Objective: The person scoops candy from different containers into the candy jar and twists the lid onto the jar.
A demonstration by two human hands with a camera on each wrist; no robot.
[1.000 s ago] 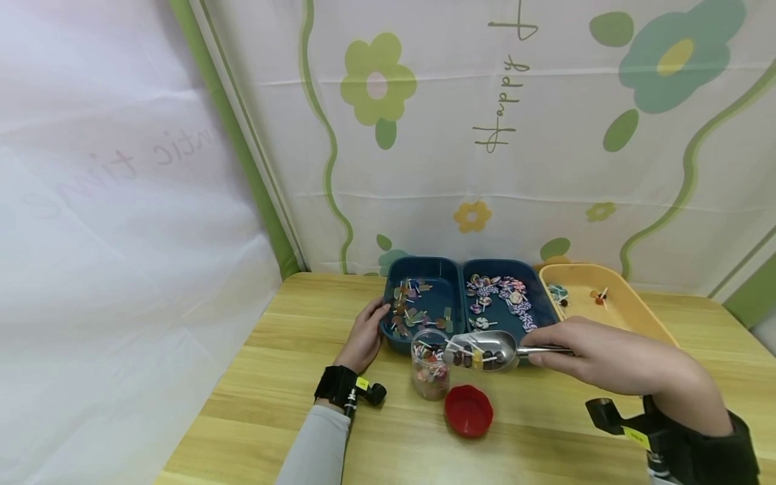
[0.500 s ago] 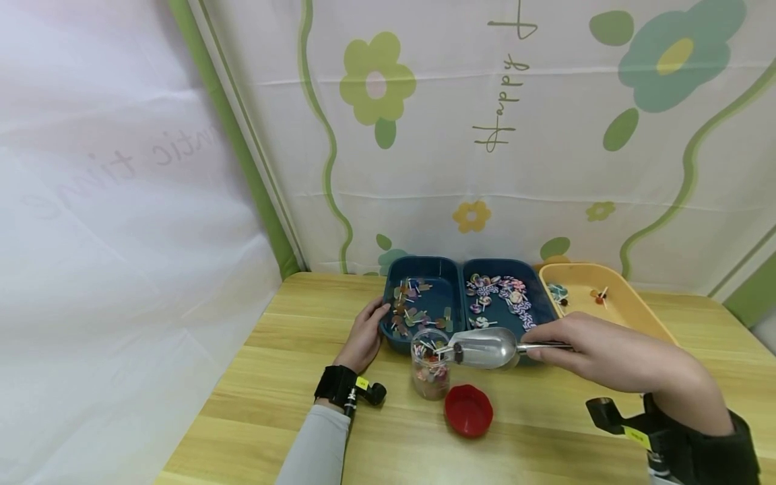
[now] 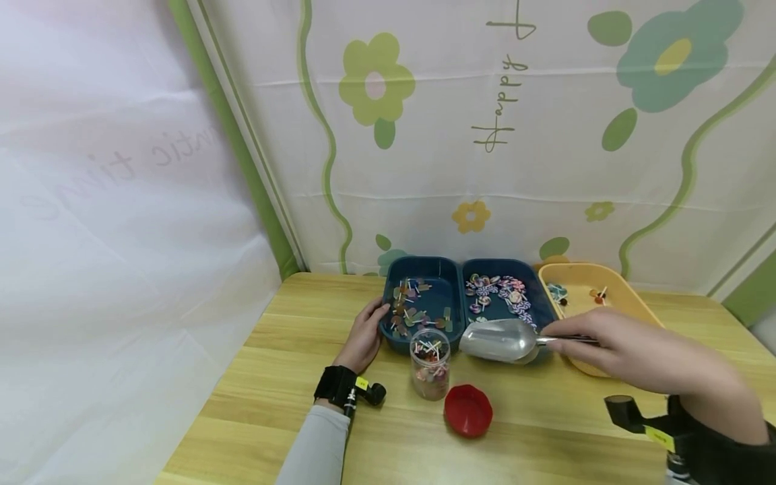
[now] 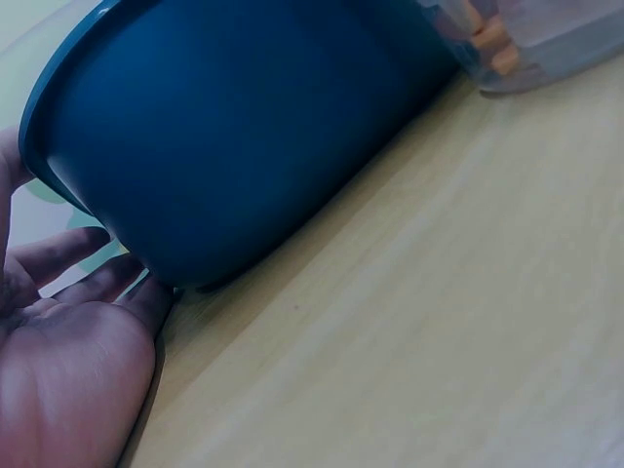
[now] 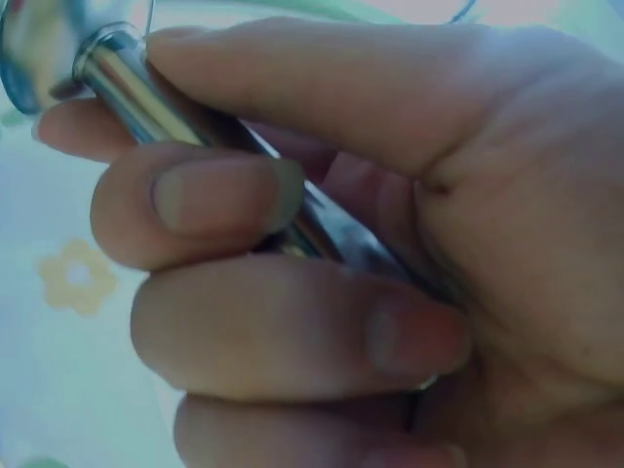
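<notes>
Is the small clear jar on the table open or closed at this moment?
Open. The jar stands upright with no lid on its mouth, small candies showing at the top; the red lid lies beside it on the table.

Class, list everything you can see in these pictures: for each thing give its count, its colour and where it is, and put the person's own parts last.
Table: one, light wood, under everything.
Blue trays: two, dark blue, side by side at the table's back, small candies inside.
Yellow tray: one, right of the blue trays, a few candies inside.
Jar: one, clear, in front of the blue trays, candies inside.
Lid: one, red, on the table near the jar.
Scoop: one, silver metal, above the front edge of the blue trays.
Backdrop: one, white with green flowers.
Left hand: against the left blue tray's side.
Right hand: grips the scoop's handle.
</notes>
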